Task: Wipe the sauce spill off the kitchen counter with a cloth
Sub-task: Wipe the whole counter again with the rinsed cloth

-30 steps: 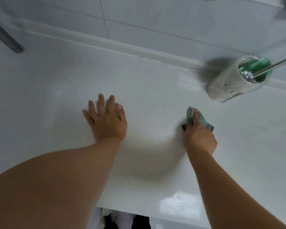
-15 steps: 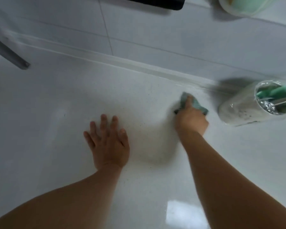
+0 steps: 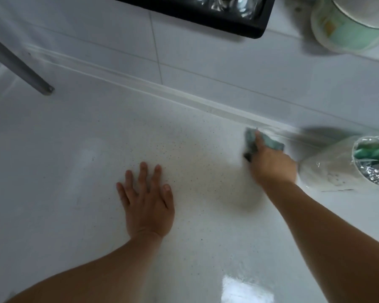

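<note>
The cloth (image 3: 263,142) is a small blue-green bunch on the white counter (image 3: 74,171), far back and close to the wall. It is blurry. Its long side runs left to right, almost along the strip where the counter meets the tiled wall (image 3: 228,68). One end sticks out to the left of the fingers and the other end pokes out to the right, toward the cup.

Just to the right of the cloth is a pale cup (image 3: 335,169) that looks tipped in this wide view, with its mouth to the right. It has green things and something shiny inside. The cup is very near the wrist, so it is in the way on that side. A grey bar (image 3: 18,64) comes down at the far left, well apart from the hands. A black thing (image 3: 217,12) and a green and white tub (image 3: 348,25) show at the top.

The right hand (image 3: 271,165) is curled over the cloth and presses it down on the counter. The left hand (image 3: 148,202) lies flat on the counter with its fingers straight and spread apart, holding nothing. No sauce can be made out on the counter
</note>
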Action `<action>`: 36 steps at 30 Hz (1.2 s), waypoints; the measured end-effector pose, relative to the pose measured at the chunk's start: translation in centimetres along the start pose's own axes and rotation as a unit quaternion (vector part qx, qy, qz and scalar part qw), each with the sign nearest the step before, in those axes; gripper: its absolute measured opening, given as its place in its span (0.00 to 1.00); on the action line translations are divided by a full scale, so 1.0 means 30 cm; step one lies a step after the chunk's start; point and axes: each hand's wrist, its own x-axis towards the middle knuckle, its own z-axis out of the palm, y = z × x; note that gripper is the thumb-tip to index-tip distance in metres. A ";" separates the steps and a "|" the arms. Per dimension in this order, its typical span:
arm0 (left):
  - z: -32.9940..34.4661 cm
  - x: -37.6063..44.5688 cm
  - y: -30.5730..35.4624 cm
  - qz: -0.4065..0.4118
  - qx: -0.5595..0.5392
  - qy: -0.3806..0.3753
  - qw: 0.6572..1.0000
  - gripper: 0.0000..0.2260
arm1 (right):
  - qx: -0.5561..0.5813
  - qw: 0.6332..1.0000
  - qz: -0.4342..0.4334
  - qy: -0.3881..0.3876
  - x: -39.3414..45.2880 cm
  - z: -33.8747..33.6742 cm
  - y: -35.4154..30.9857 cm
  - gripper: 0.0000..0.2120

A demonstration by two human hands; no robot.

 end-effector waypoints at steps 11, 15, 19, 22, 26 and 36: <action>-0.015 -0.002 0.013 -0.006 0.009 0.001 1.000 0.28 | 0.246 0.969 0.032 -0.009 -0.082 0.000 -0.504 0.20; -0.010 -0.003 0.011 -0.003 0.025 0.008 1.000 0.28 | 0.104 0.976 -0.190 0.005 -0.156 0.060 -0.688 0.33; -0.004 -0.003 0.012 -0.012 -0.004 0.016 1.000 0.27 | 0.054 0.970 -0.236 -0.026 -0.106 0.041 -0.458 0.29; -0.007 -0.005 0.009 -0.014 -0.005 0.020 1.000 0.27 | 0.044 0.993 -0.102 -0.025 -0.068 0.043 -0.192 0.32; -0.006 -0.003 0.008 -0.015 -0.022 0.016 1.000 0.27 | 0.032 0.991 0.129 0.012 -0.078 0.031 0.080 0.34; -0.021 -0.012 0.000 -0.001 -0.065 0.010 0.998 0.27 | 0.140 0.971 -0.169 -0.090 -0.937 0.231 -0.112 0.37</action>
